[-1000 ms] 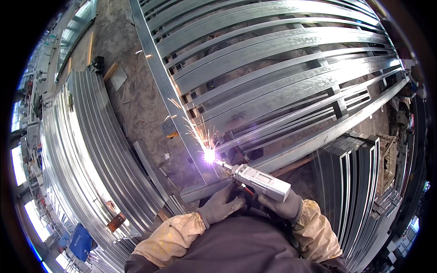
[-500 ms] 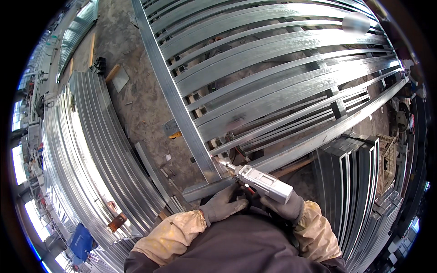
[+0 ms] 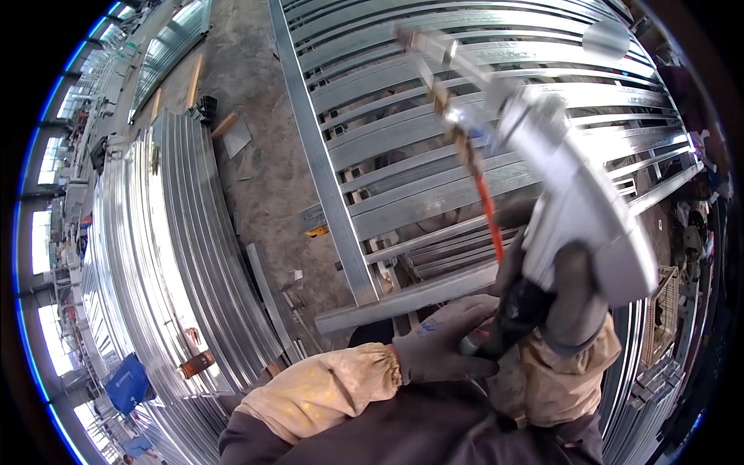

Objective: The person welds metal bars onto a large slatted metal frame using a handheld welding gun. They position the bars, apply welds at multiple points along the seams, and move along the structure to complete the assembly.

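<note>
My right hand, in a grey glove, grips the black handle of a white welding gun. The gun is raised above the steel frame, its nozzle pointing up and to the left, blurred. A thin feed tube, brass-coloured above and orange-red below, runs beside the nozzle. My left hand, also gloved, is curled at the gun's black lower end, round what looks like its cable; the fingertips are partly hidden. In front of me lies a galvanized steel frame of parallel bars, its near corner left of the gun.
Long ribbed metal profiles are stacked at the left, with a brown cylinder and blue bag beside them. A yellow tool lies on the floor by the frame. At the right are stacked steel tubes and a wicker-like crate.
My right hand has lifted the welding gun from the frame's near corner, up and to the right, closer to me. My left hand has moved right with it. The view has shifted slightly.
</note>
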`<state>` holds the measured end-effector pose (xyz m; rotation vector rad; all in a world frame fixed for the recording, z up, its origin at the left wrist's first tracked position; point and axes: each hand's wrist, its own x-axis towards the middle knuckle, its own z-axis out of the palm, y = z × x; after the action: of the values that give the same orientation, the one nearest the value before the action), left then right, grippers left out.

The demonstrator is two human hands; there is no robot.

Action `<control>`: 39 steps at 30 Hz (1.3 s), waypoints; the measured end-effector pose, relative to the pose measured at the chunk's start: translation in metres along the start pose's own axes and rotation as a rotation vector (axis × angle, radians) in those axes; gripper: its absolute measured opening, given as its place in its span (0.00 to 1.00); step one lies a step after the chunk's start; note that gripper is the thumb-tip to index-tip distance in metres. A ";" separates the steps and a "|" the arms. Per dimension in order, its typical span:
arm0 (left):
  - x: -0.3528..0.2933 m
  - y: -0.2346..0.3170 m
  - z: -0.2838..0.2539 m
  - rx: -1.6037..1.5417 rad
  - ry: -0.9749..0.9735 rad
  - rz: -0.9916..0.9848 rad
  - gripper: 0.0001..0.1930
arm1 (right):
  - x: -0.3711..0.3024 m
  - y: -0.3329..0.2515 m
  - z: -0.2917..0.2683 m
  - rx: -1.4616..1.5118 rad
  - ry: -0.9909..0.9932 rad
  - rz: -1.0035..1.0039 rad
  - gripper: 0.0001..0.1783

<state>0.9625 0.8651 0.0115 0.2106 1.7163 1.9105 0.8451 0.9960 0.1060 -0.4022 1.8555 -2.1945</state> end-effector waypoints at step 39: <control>-0.156 0.180 0.022 0.538 -0.380 -0.918 0.59 | -0.199 0.138 0.068 1.305 0.318 0.875 0.26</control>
<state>1.0493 0.8012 0.2257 -0.0289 1.6091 0.6911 1.0561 0.9807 -0.0307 0.8483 0.1888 -2.2254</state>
